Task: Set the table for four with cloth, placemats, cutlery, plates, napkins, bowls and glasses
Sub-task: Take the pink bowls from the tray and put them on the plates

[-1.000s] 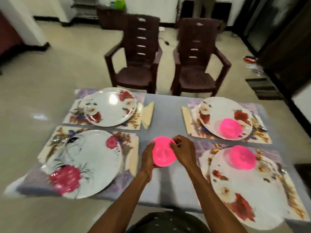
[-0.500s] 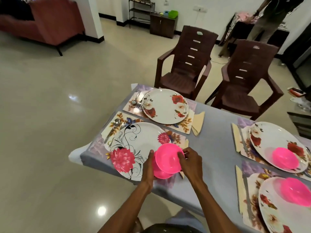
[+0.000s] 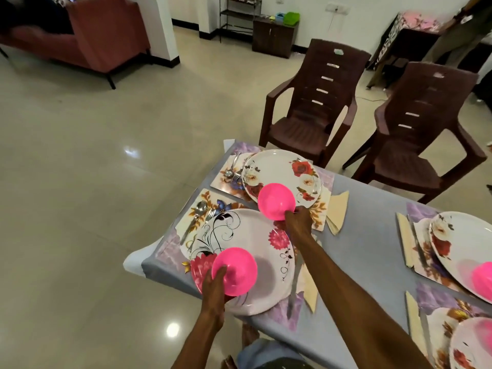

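My left hand (image 3: 214,284) grips a pink bowl (image 3: 235,270) by its near rim, over the near white plate with a pink flower (image 3: 266,243). My right hand (image 3: 298,219) pinches a second pink bowl (image 3: 277,199) at its rim, above the near edge of the far plate with red roses (image 3: 282,169). Both plates lie on floral placemats (image 3: 202,198) over the grey-blue cloth (image 3: 359,257). A spoon and fork (image 3: 197,217) lie left of the near plate, a knife (image 3: 294,278) and a folded cream napkin (image 3: 308,288) on its right.
Two more set places with pink bowls on plates (image 3: 482,278) lie at the right edge. Two brown plastic chairs (image 3: 314,110) stand behind the table. A cream napkin (image 3: 338,209) lies beside the far plate. A sofa (image 3: 87,30) stands at the back left, with open floor on the left.
The stacked pink bowls have been separated: my right hand carried one away toward the far plate, while my left hand holds the other over the near plate. The view has turned left.
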